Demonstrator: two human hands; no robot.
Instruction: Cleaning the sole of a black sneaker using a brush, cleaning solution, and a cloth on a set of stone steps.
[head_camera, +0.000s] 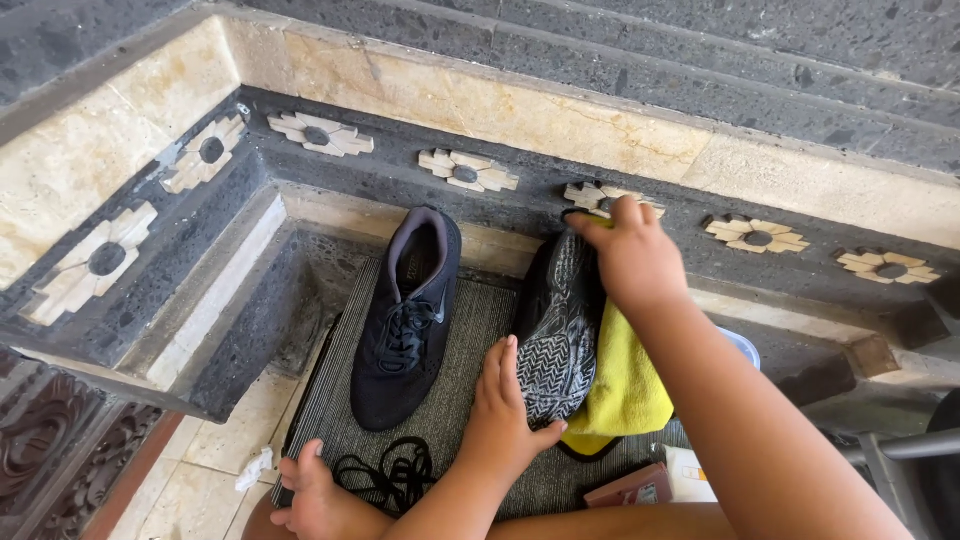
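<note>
A black shoe (556, 330) lies sole up on a grey mat (470, 330), its patterned tread facing me. My right hand (635, 258) grips its heel end at the far side, thumb hooked over the edge. My left hand (500, 415) lies flat on the toe end of the sole, thumb wrapped round the toe edge. A yellow cloth (625, 385) is bunched against the shoe's right side, under my right forearm. The second black shoe (408, 320) stands upright to the left, laced, opening toward the wall.
Loose black laces (388, 472) lie on the mat's near edge beside bare toes or fingers (308, 490). A brown box (634, 490), a white box (690, 472) and a pale blue round object (745, 346) sit right. Stone steps (500, 110) with flower tiles enclose the corner.
</note>
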